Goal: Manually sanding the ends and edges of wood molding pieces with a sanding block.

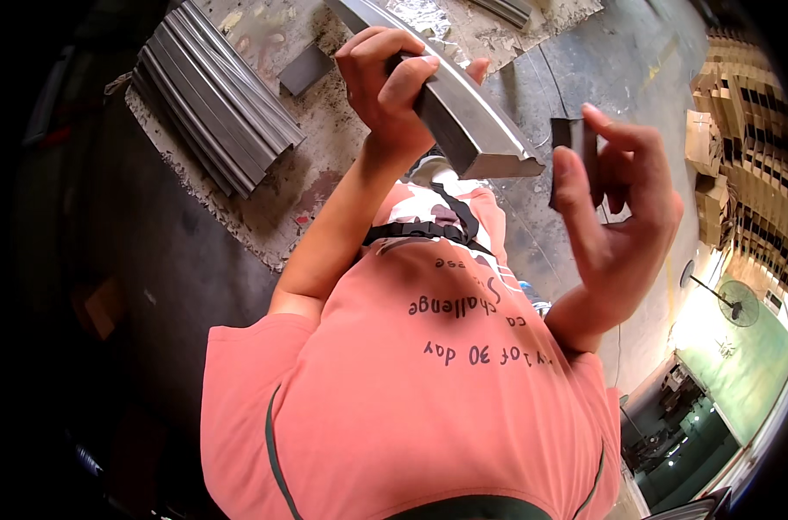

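Note:
My left hand [384, 87] is wrapped round a long grey moulding strip [474, 120] with a ridged edge. The strip slants from the top of the view down to the right, and its cut end faces me. Between the thumb and fingers of my right hand [628, 186] is a small folded dark grey sheet [569, 132], which looks like sandpaper. A short gap separates it from the strip's near end. The far end of the strip runs out of view at the top.
A stack of similar grey strips [212, 100] lies on the worn, paint-spattered table [260, 212] at the left. Beside it is a flat dark grey rectangle [306, 69]. Stacked brown pieces [741, 130] and a standing fan [739, 303] are to the right.

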`<action>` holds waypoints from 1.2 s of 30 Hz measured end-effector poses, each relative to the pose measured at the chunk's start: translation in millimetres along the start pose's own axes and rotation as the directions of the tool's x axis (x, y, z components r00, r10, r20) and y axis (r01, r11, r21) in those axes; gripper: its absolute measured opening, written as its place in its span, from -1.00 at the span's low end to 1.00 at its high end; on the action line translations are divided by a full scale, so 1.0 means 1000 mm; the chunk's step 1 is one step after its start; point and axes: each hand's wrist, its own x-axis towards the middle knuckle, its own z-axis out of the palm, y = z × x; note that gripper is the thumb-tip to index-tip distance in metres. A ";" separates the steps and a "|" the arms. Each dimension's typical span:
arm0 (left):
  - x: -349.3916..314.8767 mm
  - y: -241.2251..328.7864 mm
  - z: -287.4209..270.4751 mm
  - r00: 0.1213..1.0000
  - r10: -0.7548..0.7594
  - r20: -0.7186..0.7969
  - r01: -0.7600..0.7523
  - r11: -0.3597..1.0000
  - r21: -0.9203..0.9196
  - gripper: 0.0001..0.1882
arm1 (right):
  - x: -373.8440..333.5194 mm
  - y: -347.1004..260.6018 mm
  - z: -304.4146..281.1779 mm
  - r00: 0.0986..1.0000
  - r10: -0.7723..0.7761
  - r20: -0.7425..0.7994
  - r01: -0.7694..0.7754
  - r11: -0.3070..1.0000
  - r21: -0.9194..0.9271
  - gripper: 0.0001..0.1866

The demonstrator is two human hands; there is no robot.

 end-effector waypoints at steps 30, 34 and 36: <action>0.003 0.002 -0.005 0.996 -0.091 0.002 0.091 0.995 -0.035 -0.56 | 0.008 0.003 0.008 0.974 -0.028 0.223 -0.063 0.917 0.393 -0.48; 0.006 0.000 -0.004 0.996 -0.091 -0.022 0.090 0.996 -0.028 -0.55 | 0.004 -0.001 0.022 0.991 0.059 0.121 -0.114 0.844 0.524 -0.62; 0.007 0.000 -0.004 0.995 -0.092 -0.025 0.091 0.995 -0.029 -0.55 | 0.004 0.000 0.025 0.998 0.024 0.065 -0.056 0.836 0.546 -0.71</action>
